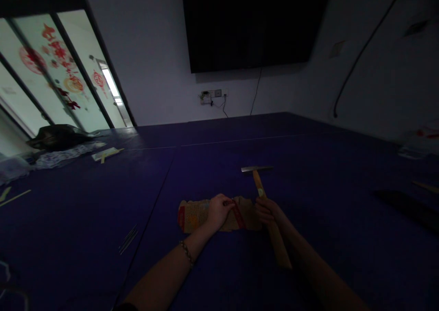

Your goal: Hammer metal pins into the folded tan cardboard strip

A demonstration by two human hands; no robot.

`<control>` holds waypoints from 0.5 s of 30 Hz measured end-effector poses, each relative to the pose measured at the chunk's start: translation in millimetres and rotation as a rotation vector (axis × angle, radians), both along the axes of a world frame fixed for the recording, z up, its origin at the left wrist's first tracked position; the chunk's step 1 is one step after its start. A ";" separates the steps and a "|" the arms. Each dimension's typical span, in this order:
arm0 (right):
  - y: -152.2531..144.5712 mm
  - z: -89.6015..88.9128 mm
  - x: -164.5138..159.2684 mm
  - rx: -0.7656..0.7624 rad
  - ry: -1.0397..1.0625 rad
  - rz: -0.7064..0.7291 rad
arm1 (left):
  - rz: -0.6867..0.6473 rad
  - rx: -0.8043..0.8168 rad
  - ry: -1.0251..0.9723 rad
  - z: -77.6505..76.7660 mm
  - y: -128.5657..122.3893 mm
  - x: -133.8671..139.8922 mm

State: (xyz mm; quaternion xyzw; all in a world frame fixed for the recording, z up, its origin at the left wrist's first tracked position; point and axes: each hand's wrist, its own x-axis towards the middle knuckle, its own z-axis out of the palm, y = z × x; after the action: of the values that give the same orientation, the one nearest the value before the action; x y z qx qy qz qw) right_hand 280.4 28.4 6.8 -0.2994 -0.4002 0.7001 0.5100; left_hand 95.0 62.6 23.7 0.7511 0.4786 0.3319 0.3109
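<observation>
My right hand (pixel 269 212) is wrapped around the wooden handle of a hammer (pixel 281 251). The hammer's narrow metal head points away from me, beyond the hand. A flattened piece of brown cardboard (pixel 195 214) with red strips lies across the floor in front of me. On top of it rests my left hand (pixel 221 211), its fingers pinched together near a red strip. Whatever sits between those fingertips is too small and dark to make out. Several thin metal rods or nails (pixel 128 239) lie side by side to the left of the cardboard.
Dark blue flooring (pixel 206 169) with seams runs to the wall. Far left are a black bag (pixel 60 136), plastic packaging (pixel 66 155) and yellowish strips (pixel 15 197). A long dark object (pixel 408 208) lies at right. A large black screen (pixel 254 25) hangs above wall sockets (pixel 211 95).
</observation>
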 end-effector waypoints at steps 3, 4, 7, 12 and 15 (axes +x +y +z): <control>-4.9 9.6 -1.4 -0.024 -0.050 -0.074 | -0.010 0.008 0.013 -0.9 1.0 0.3; -7.7 14.7 -1.6 -0.034 -0.072 -0.100 | -0.012 0.010 0.016 -1.2 1.4 0.6; -22.2 32.6 -5.6 -0.058 -0.150 -0.181 | -0.014 0.017 0.022 -2.0 2.2 1.4; -66.8 58.7 -38.4 -0.074 -0.440 -0.370 | -0.002 0.027 0.023 -4.2 2.7 3.2; -91.1 70.2 -62.4 -0.073 -0.694 -0.374 | 0.001 0.034 0.027 -5.9 3.7 4.5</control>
State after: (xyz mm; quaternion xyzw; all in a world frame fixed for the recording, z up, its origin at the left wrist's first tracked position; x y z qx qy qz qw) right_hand 218.1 -62.7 77.0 -0.6038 -0.4622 0.4662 0.4520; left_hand 99.6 66.3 17.8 0.7605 0.4774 0.3299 0.2914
